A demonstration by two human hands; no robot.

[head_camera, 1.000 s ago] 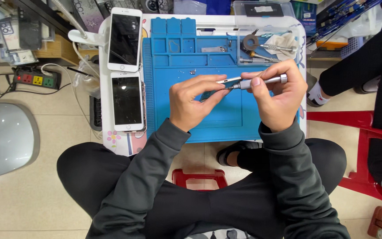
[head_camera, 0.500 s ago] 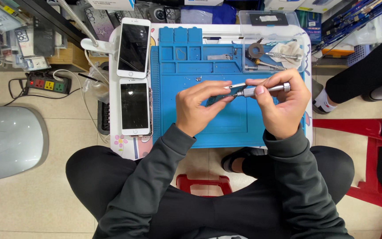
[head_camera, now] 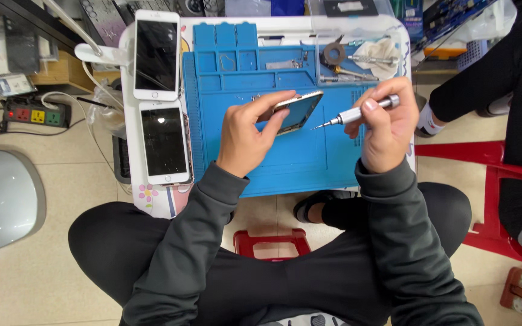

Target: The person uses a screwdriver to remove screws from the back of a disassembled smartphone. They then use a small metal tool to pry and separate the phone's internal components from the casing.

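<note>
Repair mat point(head_camera: 285, 163): bright blue, moulded compartments in the same blue along its top edge. Worktop point(head_camera: 158, 202): white, with a small pink flower print near its front left corner. Two phones: upper phone point(head_camera: 157, 54) and lower phone point(head_camera: 164, 142), each white-framed with a black screen. Phone body point(head_camera: 297, 111) held in the left hand point(head_camera: 246, 136): pale silver-gold rim, dark face. Screwdriver point(head_camera: 357, 111) in the right hand point(head_camera: 388, 130): silver-grey metal. Sleeves point(head_camera: 194, 241): dark charcoal grey. Trousers point(head_camera: 122, 241): black. Stools point(head_camera: 490, 181): red. Power strip point(head_camera: 37, 113): black, with red, yellow and green sockets. Floor point(head_camera: 31, 290): beige tile.
</note>
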